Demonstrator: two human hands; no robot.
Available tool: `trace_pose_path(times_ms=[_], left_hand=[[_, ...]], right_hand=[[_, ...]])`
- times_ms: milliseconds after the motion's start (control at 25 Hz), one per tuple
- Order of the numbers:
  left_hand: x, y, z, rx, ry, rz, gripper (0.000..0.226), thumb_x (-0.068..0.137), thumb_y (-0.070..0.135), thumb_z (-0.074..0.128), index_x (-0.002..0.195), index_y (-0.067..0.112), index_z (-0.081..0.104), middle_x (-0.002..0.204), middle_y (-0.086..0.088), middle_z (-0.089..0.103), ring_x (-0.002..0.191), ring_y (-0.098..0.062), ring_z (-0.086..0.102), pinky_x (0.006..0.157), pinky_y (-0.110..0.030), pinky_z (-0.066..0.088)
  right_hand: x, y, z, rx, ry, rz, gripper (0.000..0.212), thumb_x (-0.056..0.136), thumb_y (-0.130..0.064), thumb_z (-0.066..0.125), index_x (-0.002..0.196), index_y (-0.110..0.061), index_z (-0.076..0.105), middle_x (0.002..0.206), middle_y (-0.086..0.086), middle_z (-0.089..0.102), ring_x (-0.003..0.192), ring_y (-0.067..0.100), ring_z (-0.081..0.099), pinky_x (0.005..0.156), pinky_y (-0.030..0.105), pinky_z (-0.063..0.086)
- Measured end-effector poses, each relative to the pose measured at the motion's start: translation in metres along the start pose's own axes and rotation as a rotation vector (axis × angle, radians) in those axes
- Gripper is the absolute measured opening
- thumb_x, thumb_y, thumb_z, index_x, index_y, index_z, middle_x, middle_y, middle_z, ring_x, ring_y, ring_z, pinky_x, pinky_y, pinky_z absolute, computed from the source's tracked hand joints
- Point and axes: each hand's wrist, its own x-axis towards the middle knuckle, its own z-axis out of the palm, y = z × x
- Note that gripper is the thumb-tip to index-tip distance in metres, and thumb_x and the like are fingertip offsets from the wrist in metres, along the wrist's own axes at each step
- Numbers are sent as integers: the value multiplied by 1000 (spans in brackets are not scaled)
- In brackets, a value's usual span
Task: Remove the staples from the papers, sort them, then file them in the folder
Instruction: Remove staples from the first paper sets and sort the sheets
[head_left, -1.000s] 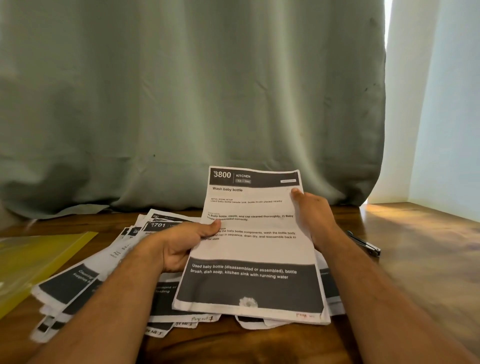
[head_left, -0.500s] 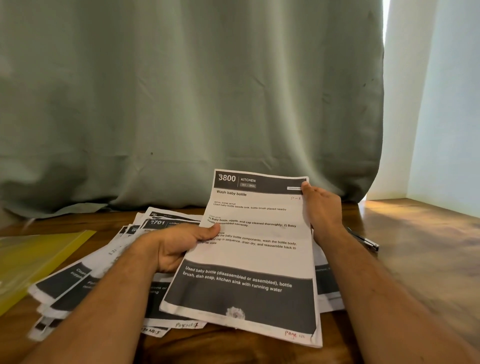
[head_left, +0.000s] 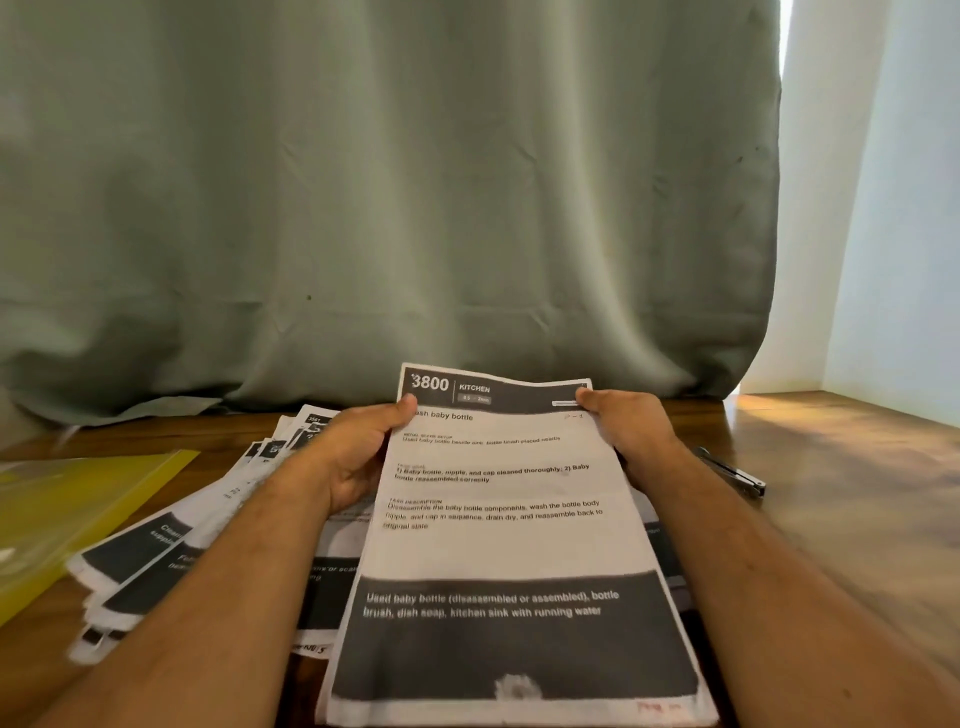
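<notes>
Held sheet: a white printed paper sheet (head_left: 498, 519) with a dark header band reading "3800 KITCHEN" and the title "Wash baby bottle", held up in the middle of the view; its near edge reaches the bottom of the picture, and more sheet edges show just under it.
Left hand: the left hand (head_left: 358, 457) grips the sheet's left edge near the top, thumb on the printed face and the other fingers curled behind the paper.
Right hand: the right hand (head_left: 631, 434) pinches the far right corner, thumb on the header band; the remaining fingers are hidden behind the sheet.
Loose pile: a fanned pile of white printed papers with dark bands (head_left: 171, 561) lies on the table to the left of and beneath the held sheet.
Folder: a translucent yellow plastic folder (head_left: 72, 509) lies flat at the left edge, just left of the pile.
Tool: a slim black-and-silver metal tool (head_left: 732, 472) lies on the table to the right, beyond the right forearm; its kind cannot be told.
Table: a brown wooden table (head_left: 841, 499) carries everything.
Backdrop: a grey-green fabric curtain (head_left: 389, 197) hangs along the far edge, with a pale wall (head_left: 893, 208) at the right.
</notes>
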Motion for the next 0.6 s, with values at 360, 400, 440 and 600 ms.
trace_pose_path(times_ms=[360, 400, 440, 600], left_hand=[[18, -11, -3, -55, 250, 167, 23, 92, 9, 67, 113, -1, 68, 97, -20, 74, 77, -30, 70, 78, -45, 61], [19, -11, -3, -54, 255, 176, 21, 92, 9, 67, 112, 1, 68, 96, -18, 74, 74, -29, 70, 75, -42, 61], [20, -11, -3, -50, 258, 185, 19, 92, 10, 68, 109, 3, 69, 91, -15, 75, 70, -26, 70, 68, -38, 61], [20, -13, 1, -46, 286, 212, 9, 90, 10, 69, 99, 9, 69, 80, -10, 74, 60, -21, 69, 58, -33, 60]], right_hand=[[3, 6, 6, -88, -87, -49, 13, 89, -25, 68, 77, -24, 63, 80, -4, 63, 64, 8, 56, 60, 23, 47], [4, 6, 5, -96, -80, -43, 12, 89, -25, 68, 78, -23, 63, 82, -1, 65, 66, 10, 58, 62, 25, 49], [6, 5, 5, -108, -74, -21, 12, 89, -27, 68, 80, -20, 63, 85, 1, 67, 70, 14, 62, 66, 28, 53], [8, 4, 6, -196, -56, 117, 26, 92, -34, 66, 96, -10, 57, 92, 10, 72, 86, 26, 71, 83, 42, 59]])
